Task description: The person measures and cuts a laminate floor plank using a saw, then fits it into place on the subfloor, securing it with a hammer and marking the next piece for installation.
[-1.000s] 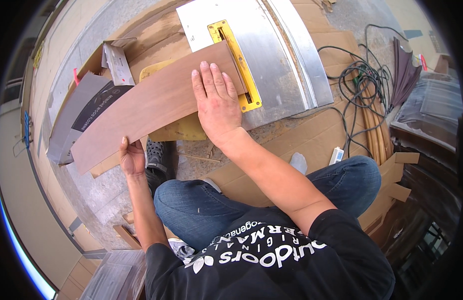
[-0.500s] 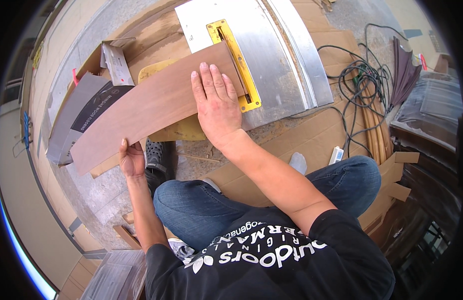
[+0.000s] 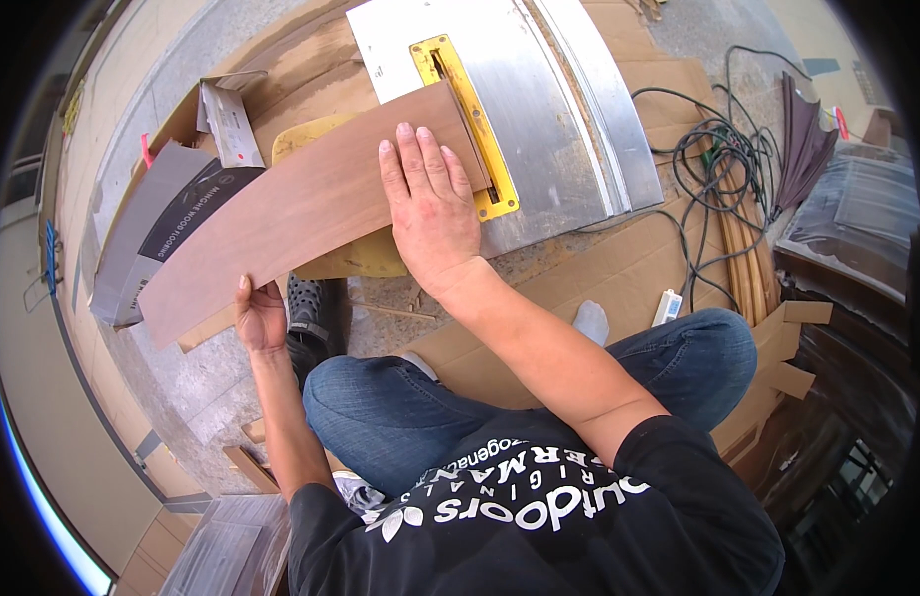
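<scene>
A brown wooden floorboard (image 3: 301,214) lies slantwise, its right end over the metal table (image 3: 549,139) of a table saw. That end meets the yellow slotted insert (image 3: 499,202) around the blade opening; the blade itself I cannot make out. My right hand (image 3: 430,219) presses flat on the board near this end, fingers stretched out. At the near edge, toward the board's left end, my left hand (image 3: 262,318) grips it, thumb on top and fingers underneath. Part of a yellow saw guard or casing (image 3: 356,256) shows below the board.
An opened flooring carton (image 3: 167,214) stands at the left, beside the board. Coiled black cable (image 3: 713,159) and a folded umbrella (image 3: 806,144) lie at the right. A white power strip (image 3: 667,308) rests near my knee. Someone's dark clog (image 3: 304,303) stands by my left hand.
</scene>
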`<state>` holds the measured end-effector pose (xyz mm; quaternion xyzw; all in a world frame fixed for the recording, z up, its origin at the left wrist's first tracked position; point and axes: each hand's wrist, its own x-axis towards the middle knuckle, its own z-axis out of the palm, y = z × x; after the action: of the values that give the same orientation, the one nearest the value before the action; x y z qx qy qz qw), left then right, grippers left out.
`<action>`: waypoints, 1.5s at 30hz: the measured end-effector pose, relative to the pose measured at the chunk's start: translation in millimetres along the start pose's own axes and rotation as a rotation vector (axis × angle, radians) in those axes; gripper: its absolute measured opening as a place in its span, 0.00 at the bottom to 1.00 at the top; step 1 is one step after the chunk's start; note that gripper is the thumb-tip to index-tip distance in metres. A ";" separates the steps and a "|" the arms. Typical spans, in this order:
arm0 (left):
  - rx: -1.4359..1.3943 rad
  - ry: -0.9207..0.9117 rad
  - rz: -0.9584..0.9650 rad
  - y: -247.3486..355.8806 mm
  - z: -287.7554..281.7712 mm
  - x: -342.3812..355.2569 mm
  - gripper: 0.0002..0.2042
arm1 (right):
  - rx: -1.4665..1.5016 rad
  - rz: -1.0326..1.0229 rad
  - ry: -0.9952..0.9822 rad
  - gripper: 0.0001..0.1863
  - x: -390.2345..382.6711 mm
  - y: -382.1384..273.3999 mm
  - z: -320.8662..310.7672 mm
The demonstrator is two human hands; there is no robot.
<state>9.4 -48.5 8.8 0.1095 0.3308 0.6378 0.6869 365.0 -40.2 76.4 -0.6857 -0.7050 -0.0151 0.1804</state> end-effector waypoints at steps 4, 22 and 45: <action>-0.002 -0.013 0.001 -0.7 0.4 -1.1 0.15 | -0.003 0.000 -0.011 0.29 -0.5 -0.4 -1.4; 0.029 0.004 0.001 -0.8 -2.9 -3.9 0.13 | -0.003 0.001 0.011 0.29 -1.9 -2.5 -3.6; 0.019 0.006 0.036 2.3 -6.0 -8.1 0.13 | 0.031 -0.048 0.059 0.26 -2.5 -2.6 -8.6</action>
<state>4.2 -57.4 8.0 0.1201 0.3371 0.6472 0.6731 364.5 -45.1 84.3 -0.6649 -0.7158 -0.0289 0.2114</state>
